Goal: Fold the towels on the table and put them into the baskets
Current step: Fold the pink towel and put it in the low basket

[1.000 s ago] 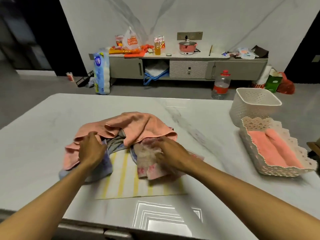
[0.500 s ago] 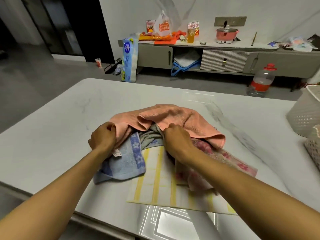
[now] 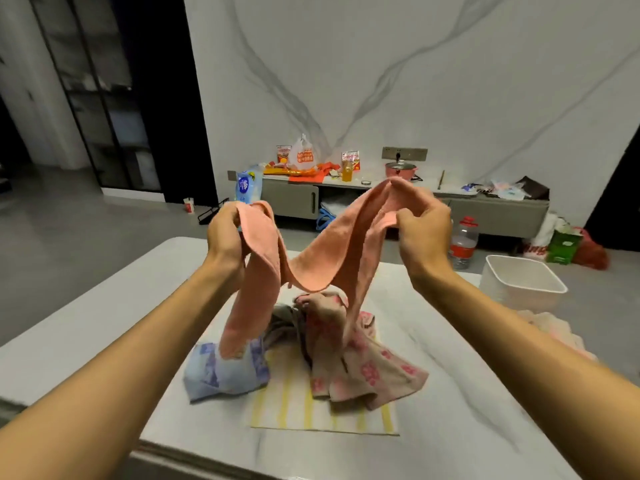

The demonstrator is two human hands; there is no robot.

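Left hand (image 3: 227, 237) and right hand (image 3: 420, 233) pinch the pink towel (image 3: 311, 268) aloft. Blue towel (image 3: 221, 372) and floral towel (image 3: 367, 368) lie beneath, white basket (image 3: 523, 282) far right.

The pink towel (image 3: 311, 268) you hold up hangs across the pile, covering the top of the blue towel (image 3: 221, 372) and most of the grey towel (image 3: 280, 323); how the grey one lies cannot be told. In your left hand (image 3: 227, 237) the grip's fingertips sit behind the cloth, out of sight. Your right forearm (image 3: 502, 341) hides much of the lace-edged basket (image 3: 554, 330), which is blurred. Packet labels on the cabinet (image 3: 291, 199) are too small to read.
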